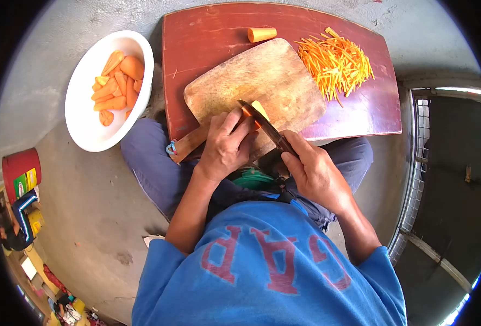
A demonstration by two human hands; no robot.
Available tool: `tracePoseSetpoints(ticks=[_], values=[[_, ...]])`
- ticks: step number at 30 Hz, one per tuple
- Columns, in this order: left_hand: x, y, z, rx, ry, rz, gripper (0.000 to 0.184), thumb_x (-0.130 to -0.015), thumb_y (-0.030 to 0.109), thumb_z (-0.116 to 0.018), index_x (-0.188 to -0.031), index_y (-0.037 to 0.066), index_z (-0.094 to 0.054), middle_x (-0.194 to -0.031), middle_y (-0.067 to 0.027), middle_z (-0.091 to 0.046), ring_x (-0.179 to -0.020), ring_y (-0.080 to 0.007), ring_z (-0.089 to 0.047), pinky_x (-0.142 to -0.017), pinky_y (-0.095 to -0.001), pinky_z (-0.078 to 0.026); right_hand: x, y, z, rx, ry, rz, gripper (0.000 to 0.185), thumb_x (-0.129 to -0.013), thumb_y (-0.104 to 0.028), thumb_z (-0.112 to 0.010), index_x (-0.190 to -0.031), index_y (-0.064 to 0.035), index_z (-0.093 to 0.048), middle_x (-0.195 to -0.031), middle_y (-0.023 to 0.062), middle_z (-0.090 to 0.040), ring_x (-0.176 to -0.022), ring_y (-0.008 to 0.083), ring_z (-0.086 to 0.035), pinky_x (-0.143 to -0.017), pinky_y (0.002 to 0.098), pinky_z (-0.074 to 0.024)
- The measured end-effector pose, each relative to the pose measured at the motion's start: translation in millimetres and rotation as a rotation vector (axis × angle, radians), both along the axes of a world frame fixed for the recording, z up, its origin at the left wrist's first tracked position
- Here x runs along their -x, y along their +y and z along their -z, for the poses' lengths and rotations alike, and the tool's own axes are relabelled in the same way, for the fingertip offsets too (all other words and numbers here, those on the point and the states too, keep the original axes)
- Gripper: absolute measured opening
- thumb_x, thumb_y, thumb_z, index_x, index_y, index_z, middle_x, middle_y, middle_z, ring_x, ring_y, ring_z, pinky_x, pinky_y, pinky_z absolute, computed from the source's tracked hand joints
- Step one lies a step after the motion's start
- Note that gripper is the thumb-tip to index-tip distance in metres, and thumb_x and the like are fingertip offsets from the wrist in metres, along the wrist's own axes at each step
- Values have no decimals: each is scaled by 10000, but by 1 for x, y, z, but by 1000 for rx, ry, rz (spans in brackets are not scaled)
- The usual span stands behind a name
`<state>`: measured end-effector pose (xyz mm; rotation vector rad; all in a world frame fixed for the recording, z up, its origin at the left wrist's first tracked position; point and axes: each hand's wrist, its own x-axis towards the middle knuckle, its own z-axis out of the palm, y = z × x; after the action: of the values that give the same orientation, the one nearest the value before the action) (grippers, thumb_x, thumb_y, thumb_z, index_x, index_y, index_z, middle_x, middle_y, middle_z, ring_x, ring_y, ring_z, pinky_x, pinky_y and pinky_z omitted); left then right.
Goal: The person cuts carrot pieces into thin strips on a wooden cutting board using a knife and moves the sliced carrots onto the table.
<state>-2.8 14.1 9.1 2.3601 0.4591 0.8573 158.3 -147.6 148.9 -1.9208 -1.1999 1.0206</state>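
My right hand [317, 174] is closed round the handle of a dark-bladed knife [266, 124]. The blade lies across a piece of carrot [260, 110] on the wooden cutting board [273, 68]. Pressed against that carrot from the other side are the curled fingers of my left hand [227, 144], which partly hide it. The board's handle [189, 145], with a blue cord at its end, sticks out beside my left hand. Beyond the board, to the right, is a pile of shredded carrot [338, 64]. A thick carrot chunk [261, 35] rests behind the board.
The board sits on a low red table [208, 32] in front of my crossed legs. At the left stands a white basin [80, 122] of peeled carrots [115, 87]. A red bucket [20, 171] and another person [20, 223] appear at the far left. A grated door frame [414, 179] is on the right.
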Motion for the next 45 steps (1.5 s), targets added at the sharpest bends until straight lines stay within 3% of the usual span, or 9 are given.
tracePoseSetpoints(ticks=[6,16,23,29,33,39,43,45], values=[[-2,0,-1,18,24,-7,399,-884,28,-848,-1281,40,-809,-1336,-151,-707,-1124,-407,-701,-982,-494,-573,-3,36,56,-248,-108,-38,290,-1106,-58,-645,-1366,58,-589,-1087,360,-708,-1075,583,-693,-859,580,-558],[0,0,-2,52,3,12,431,-866,18,-876,-1290,11,-796,-1347,-163,-712,-1156,-411,-710,-985,-488,-588,-1,4,-5,16,-35,-10,351,-1112,-75,-646,-1435,44,-576,-1163,356,-704,-1138,578,-686,-896,560,-562],[0,2,4,48,-20,4,425,-870,22,-884,-1283,-5,-790,-1331,-178,-708,-1139,-418,-713,-975,-492,-601,-5,31,59,-201,-123,-39,324,-1109,-87,-648,-1396,51,-591,-1079,379,-712,-1048,600,-694,-837,587,-555],[2,1,2,92,-24,20,429,-873,29,-893,-1291,21,-796,-1311,-169,-709,-1151,-409,-715,-987,-477,-610,-6,26,15,-87,-51,-24,300,-1113,-74,-639,-1381,53,-593,-1061,374,-706,-1051,594,-696,-840,578,-558],[0,2,3,85,-29,6,422,-859,30,-901,-1271,30,-807,-1299,-162,-710,-1145,-399,-716,-978,-481,-606,-1,14,10,-70,-51,-27,317,-1115,-63,-634,-1410,43,-592,-1152,357,-699,-1095,577,-691,-895,560,-559],[2,1,0,110,-34,-14,419,-844,21,-900,-1254,34,-818,-1295,-164,-717,-1148,-392,-718,-989,-482,-591,1,9,-4,-35,-87,-24,383,-1115,-57,-633,-1481,39,-582,-1142,333,-713,-1088,560,-705,-897,549,-567],[1,4,2,101,-53,15,418,-854,18,-888,-1265,26,-814,-1300,-171,-717,-1154,-396,-718,-1003,-482,-588,1,15,12,-95,-75,-27,362,-1114,-68,-643,-1455,40,-591,-1147,330,-718,-1076,558,-718,-879,550,-576],[2,3,1,89,-55,23,412,-862,20,-883,-1268,23,-811,-1304,-174,-716,-1160,-400,-718,-1012,-480,-589,0,29,46,-135,-91,-43,312,-1115,-66,-640,-1406,40,-601,-1128,331,-718,-1067,563,-716,-872,549,-577]])
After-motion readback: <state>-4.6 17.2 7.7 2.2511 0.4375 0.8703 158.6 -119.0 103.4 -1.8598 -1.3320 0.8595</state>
